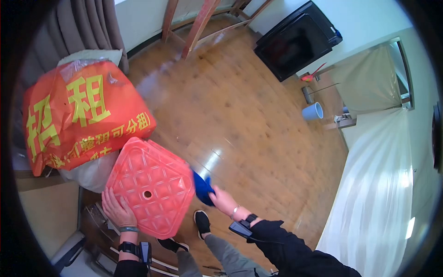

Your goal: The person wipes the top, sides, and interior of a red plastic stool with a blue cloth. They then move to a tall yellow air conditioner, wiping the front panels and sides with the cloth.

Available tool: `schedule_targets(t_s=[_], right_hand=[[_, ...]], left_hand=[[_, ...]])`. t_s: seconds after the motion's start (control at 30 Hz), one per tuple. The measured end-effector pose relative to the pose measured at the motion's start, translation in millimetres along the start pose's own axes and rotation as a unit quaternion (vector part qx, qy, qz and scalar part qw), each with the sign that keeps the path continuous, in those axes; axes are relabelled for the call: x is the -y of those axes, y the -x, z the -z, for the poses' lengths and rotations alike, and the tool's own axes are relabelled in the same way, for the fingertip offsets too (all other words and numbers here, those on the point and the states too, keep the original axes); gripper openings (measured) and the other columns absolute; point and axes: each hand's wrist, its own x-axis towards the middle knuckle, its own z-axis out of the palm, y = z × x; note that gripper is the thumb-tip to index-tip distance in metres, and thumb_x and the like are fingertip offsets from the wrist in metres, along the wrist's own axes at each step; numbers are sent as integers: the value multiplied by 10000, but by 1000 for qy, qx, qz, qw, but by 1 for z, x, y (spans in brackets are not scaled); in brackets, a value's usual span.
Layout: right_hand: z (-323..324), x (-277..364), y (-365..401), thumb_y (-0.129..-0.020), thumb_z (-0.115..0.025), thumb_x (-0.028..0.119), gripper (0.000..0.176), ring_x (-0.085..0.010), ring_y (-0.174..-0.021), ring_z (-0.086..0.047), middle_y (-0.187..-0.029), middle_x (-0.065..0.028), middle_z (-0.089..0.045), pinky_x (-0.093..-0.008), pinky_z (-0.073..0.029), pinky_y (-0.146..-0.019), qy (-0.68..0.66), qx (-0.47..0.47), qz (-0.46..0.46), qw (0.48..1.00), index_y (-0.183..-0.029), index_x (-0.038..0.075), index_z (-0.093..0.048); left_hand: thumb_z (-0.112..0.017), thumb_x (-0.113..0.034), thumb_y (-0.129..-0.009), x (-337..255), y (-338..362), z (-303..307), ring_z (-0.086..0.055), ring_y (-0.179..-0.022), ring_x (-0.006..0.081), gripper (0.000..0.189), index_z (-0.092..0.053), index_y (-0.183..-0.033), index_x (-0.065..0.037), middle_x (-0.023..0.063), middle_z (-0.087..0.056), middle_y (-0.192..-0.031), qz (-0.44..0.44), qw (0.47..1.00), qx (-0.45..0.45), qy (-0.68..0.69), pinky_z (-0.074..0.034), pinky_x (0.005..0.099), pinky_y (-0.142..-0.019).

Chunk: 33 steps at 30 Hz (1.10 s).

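A red plastic stool [159, 177] with a quilted seat and a small hole in the middle is tilted in front of me, its seat facing me. My left hand [119, 210] grips its lower left edge, the fingers lying along the side. At the right edge of the stool, my right hand [224, 201] holds a blue cloth [202, 187] against the side. The cloth is slightly blurred, and the stool's legs are hidden behind the seat.
A large bundle under a red banner [87, 113] with yellow characters stands at left, close to the stool. Beyond the wooden floor [221, 101] are a black cabinet-like box [295, 41], a light blue bucket [313, 111] and a wooden frame [199, 27]. White sheeting [374, 194] hangs at right.
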Motion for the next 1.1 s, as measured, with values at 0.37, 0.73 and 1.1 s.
schedule_targets(t_s=[0.37,0.73,1.1], right_hand=[[35,-118,226,-878,-522,406,451,-397,-1015,-626,-1078,-223,-667,-447,-491,-874,56,186,-159,968,-1156,64,-616],[96,-109,245,-867,-524,461,526,-408,-992,-640,-1050,-254,-669,-442,-499,-875,-2,87,-129,988,-1120,18,-651],[137,-132,175,-822,-594,450,511,-380,-962,-664,-984,-239,-690,-430,-522,-827,-62,-63,-106,990,-1046,-1,-683]], left_hand=[[-603,-275,-876,-2,5,40,-386,-1314,355,653,-356,-1442,-61,205,-473,-1359,41,992,106,49,-265,490,-1103],[-692,-307,-877,-43,184,213,-599,-1091,268,804,-244,-1500,-67,166,-609,-1212,100,801,427,408,-488,377,-916],[-520,-157,-986,-95,66,468,-551,-1178,216,652,-149,-1506,-25,155,-523,-1336,11,796,209,567,-450,325,-977]])
